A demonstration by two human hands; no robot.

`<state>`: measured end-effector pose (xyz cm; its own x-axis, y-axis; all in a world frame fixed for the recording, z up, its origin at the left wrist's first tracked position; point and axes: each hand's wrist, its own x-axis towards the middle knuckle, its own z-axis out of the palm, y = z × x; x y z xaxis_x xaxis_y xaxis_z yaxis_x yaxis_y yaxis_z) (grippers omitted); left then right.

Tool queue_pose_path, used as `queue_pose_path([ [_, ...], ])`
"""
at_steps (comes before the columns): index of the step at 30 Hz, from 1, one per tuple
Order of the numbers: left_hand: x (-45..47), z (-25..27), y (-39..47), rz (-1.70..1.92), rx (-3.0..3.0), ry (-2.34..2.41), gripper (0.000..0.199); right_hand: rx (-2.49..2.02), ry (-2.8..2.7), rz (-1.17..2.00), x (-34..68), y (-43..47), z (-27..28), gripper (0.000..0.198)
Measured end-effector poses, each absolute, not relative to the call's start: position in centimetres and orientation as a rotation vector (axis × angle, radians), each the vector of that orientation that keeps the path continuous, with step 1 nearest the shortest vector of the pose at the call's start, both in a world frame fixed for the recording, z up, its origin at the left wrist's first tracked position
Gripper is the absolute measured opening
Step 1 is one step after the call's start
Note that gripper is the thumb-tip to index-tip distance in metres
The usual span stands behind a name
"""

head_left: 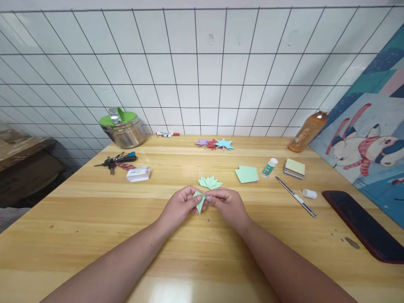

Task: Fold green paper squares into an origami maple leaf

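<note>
Between both hands, above the wooden table, is a small folded piece of light green paper (pixel 200 204) with a point hanging downward. My left hand (pixel 186 199) pinches it from the left, thumb on top. From the right, the thumb and fingers of my right hand (pixel 224 202) are closed on its upper right edge. Just beyond my fingertips lies a light green folded paper leaf (pixel 210 182) with several points. To the right of it rests a stack of flat light green paper sheets (pixel 247 174).
Purple, red and blue paper leaves (pixel 223 144) lie near the wall. On the right are a glue stick (pixel 269 167), its cap (pixel 309 194), a sticky-note stack (pixel 294 168), a cutter knife (pixel 296 196), a phone (pixel 362 225) and a bottle (pixel 307 131). Keys (pixel 118 160), an eraser (pixel 138 174) and a steel pot (pixel 126 134) stand left.
</note>
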<state>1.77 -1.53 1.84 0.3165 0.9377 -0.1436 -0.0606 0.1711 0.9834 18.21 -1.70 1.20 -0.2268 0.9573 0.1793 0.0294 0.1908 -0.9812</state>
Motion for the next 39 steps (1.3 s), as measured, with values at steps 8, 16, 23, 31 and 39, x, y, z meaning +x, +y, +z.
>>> queue_pose_path([
  [8,2.18,2.07,-1.69,0.873,1.107,0.941,0.031,-1.26,-1.652,0.755,18.51,-1.88,1.31,0.011],
  [16,2.15,1.88,-1.6,0.88,1.084,0.986,0.03,-1.207,-1.732,0.724,18.41,-2.06,1.3,0.019],
  [23,1.74,1.91,-1.6,0.913,0.996,0.947,0.027,-1.103,-1.481,1.125,18.36,-1.59,1.12,0.009],
  [31,1.6,2.13,-1.56,0.951,0.999,0.952,0.031,-1.117,-1.398,1.281,18.16,-1.78,1.3,0.017],
  [39,1.85,2.08,-1.37,0.949,1.117,0.988,0.031,-1.169,-1.702,0.834,18.21,-1.84,1.1,0.009],
])
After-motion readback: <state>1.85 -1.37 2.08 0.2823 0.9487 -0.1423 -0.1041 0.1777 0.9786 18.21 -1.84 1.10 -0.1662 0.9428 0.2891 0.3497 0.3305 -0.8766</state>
